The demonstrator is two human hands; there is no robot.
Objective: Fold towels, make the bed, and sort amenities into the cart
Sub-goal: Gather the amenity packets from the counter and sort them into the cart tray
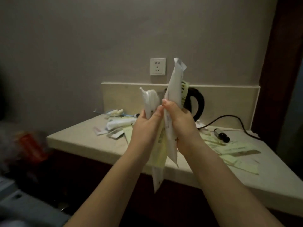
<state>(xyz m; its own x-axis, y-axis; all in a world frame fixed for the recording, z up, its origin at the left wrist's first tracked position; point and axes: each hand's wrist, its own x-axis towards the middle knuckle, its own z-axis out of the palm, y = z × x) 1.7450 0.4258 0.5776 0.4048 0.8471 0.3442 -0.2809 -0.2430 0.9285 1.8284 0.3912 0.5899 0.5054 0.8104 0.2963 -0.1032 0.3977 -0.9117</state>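
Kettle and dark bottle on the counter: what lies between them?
Head view: a black cord from the kettle and a blurred pale item.

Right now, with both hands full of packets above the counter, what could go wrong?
The right hand grips a tall bundle, and a long packet hangs low between the hands; it could slip out. The left hand holds a smaller bundle close by, so regripping may drop some. The kettle and cord sit just behind; a swing might snag them.
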